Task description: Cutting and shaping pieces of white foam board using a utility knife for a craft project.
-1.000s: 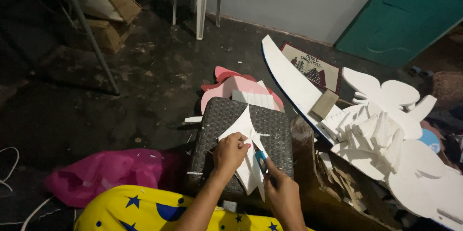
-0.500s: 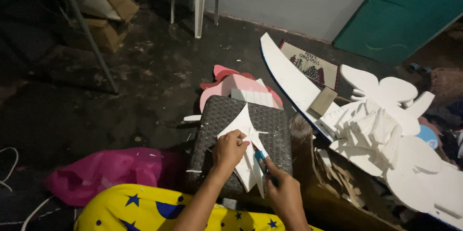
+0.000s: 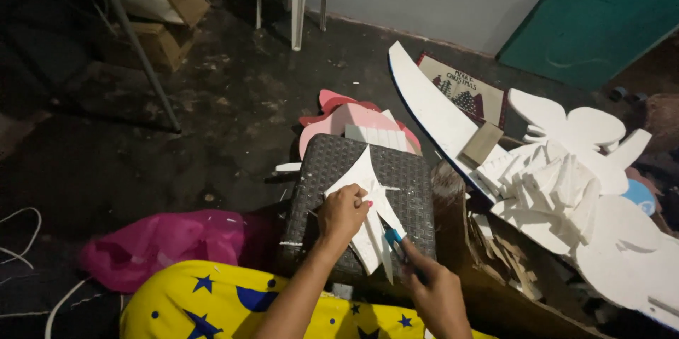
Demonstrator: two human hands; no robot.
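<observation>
White foam cutout (image 3: 368,201), a pointed star-like piece, lies flat on the dark woven stool (image 3: 410,176) in the middle of the view, with both hands on it.

At the far left, white cords (image 3: 21,240) trail over the dark floor (image 3: 233,98), and a crumpled pink plastic bag (image 3: 170,243) sits beside a yellow cloth with blue stars (image 3: 212,303) over the person's lap. The left hand (image 3: 341,215) presses down on the foam, fingers (image 3: 351,197) curled and flat against its surface, pinning it to the stool. Just to the right, the right hand (image 3: 437,295) has its fingers closed around a blue-handled cutter (image 3: 393,240), its tip meeting the lower edge of the foam. Behind the stool lie pink and white foam shapes (image 3: 346,116).

Farther right, a long curved white board (image 3: 438,116) leans over a printed doormat (image 3: 463,91), and a heap of white foam offcuts and figure shapes (image 3: 573,176) covers a brown box (image 3: 495,268).

Judging by the piece's clean upper points and the blade at its lower part, the cutting seems well advanced, with trimming along the bottom edge left; many other shapes look finished.
</observation>
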